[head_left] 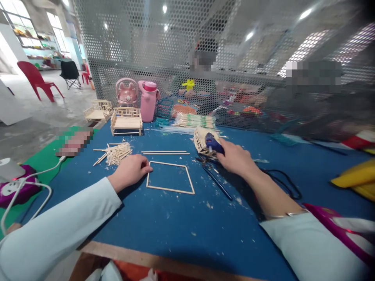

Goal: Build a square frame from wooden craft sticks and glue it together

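Note:
A four-sided frame of thin wooden sticks (170, 191) lies flat on the blue tabletop (164, 234). At its upper left corner, my left hand (131, 171) rests with thumb and fingers closed on the stick. My right hand (237, 158) is wrapped round a blue hot glue gun (215, 145), its nozzle pointing down, beyond the frame's far right corner. Just behind the gun is a small stick-built piece (199, 141), partly covered by it. Two loose sticks (165, 152) lie parallel behind the frame. Left of them is a heap of short sticks (118, 153).
Two miniature stick benches (127, 124) stand at the back left, near a pink bottle (148, 103). Dark pliers (216, 181) lie below my right hand, with a black cord (285, 181) beside it. A perforated metal screen (164, 58) borders the table; a person sits behind it.

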Demonstrator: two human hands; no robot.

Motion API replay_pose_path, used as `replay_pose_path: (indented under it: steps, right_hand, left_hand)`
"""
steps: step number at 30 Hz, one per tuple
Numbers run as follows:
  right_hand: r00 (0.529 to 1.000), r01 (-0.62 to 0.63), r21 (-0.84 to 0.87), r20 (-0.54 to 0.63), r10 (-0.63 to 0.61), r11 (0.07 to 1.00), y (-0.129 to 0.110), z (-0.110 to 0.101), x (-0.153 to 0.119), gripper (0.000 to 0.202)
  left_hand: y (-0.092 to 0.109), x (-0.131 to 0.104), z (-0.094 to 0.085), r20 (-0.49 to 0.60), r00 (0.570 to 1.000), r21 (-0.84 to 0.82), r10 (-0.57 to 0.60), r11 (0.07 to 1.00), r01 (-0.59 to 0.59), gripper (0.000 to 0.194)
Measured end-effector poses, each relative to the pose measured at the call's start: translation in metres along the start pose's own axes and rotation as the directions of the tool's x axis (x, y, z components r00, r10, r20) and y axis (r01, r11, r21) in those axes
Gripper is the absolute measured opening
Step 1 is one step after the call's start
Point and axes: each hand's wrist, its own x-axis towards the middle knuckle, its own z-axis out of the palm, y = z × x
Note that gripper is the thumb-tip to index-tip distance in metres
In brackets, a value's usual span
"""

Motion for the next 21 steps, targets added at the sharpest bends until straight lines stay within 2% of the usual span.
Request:
replay_pose_path:
  steps: [2, 4, 6, 7, 8, 9, 11, 13, 16, 21]
  right_hand:
    - [0.986, 0.019, 0.038, -0.166, -0.012, 0.999, -0.012, -0.011, -0.010, 0.058]
    - [0.942, 0.174, 0.125, -0.311, -0.128, 0.977, -0.034, -0.020, -0.021, 0.051]
    - [0.886, 0.445, 0.256, -0.266, -0.380, 0.858, -0.063, -0.023, -0.031, 0.042]
    - [0.832, 0.555, 0.305, -0.216, -0.512, 0.774, -0.078, -0.022, -0.033, 0.039]
    - [0.783, 0.617, 0.331, -0.168, -0.599, 0.714, -0.092, -0.019, -0.034, 0.037]
    - [0.754, 0.648, 0.328, -0.145, -0.641, 0.687, -0.105, -0.015, -0.034, 0.035]
    - [0.739, 0.662, 0.287, -0.097, -0.666, 0.693, -0.125, -0.008, -0.029, 0.033]
    - [0.750, 0.647, 0.254, -0.044, -0.660, 0.719, -0.134, -0.003, -0.023, 0.033]
    - [0.755, 0.631, 0.263, 0.006, -0.655, 0.730, -0.135, 0.002, -0.017, 0.034]
    - [0.748, 0.623, 0.320, 0.023, -0.664, 0.713, -0.132, 0.005, -0.016, 0.033]
  left_hand:
    - [0.000, 0.000, 0.000, 0.001, 1.000, 0.002, -0.001, 1.000, 0.001, 0.028]
    - [0.000, 0.000, 0.000, 0.002, 1.000, 0.006, -0.002, 1.000, 0.002, 0.028]
    - [0.000, 0.000, 0.000, 0.002, 1.000, 0.011, 0.001, 1.000, -0.001, 0.029]
    - [0.000, 0.000, 0.000, 0.001, 1.000, 0.014, 0.004, 1.000, -0.004, 0.029]
    - [-0.001, 0.000, 0.000, 0.001, 1.000, 0.015, 0.006, 1.000, -0.006, 0.029]
    - [0.000, 0.000, 0.000, 0.000, 1.000, 0.016, 0.007, 1.000, -0.007, 0.029]
    - [0.000, 0.000, 0.000, -0.002, 1.000, 0.016, 0.004, 1.000, -0.004, 0.029]
    - [0.000, 0.000, 0.000, -0.003, 1.000, 0.013, 0.002, 1.000, -0.002, 0.028]
    - [0.000, 0.000, 0.000, -0.003, 1.000, 0.009, 0.002, 1.000, -0.002, 0.028]
    - [0.000, 0.000, 0.000, -0.003, 1.000, 0.018, -0.011, 1.000, 0.011, 0.028]
